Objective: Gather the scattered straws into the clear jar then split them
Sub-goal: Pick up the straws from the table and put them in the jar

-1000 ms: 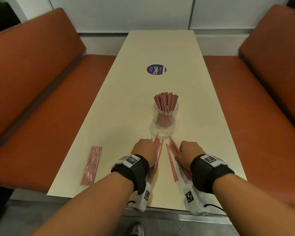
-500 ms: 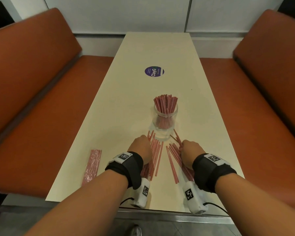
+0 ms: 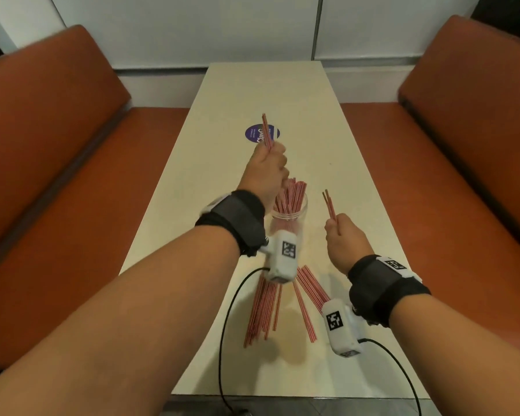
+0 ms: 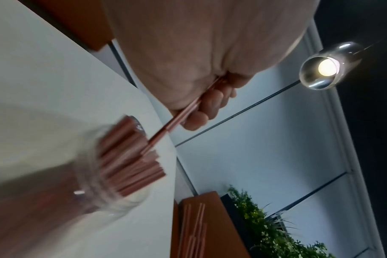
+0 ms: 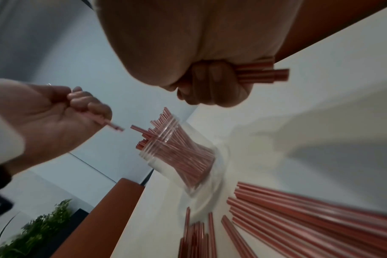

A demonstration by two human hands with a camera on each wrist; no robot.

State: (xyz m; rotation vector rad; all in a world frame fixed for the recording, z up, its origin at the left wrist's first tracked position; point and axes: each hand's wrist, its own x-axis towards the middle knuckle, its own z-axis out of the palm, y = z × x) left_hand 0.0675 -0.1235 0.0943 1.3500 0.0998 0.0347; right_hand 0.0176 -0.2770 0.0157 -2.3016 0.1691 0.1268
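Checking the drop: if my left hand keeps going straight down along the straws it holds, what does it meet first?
Probably the standing straws in the clear jar; the left hand holds its straws just above them, though depth is unclear.

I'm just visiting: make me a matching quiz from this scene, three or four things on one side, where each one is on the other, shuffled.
Things:
1. left hand
2. right hand
3. clear jar
4. loose straws

Places or states:
A. lying flat on the table, near its front edge
B. raised above the jar, gripping straws
C. standing upright, full of straws
D. beside the jar, gripping a few straws

Pairs: 1-B, 2-D, 3-C, 4-A
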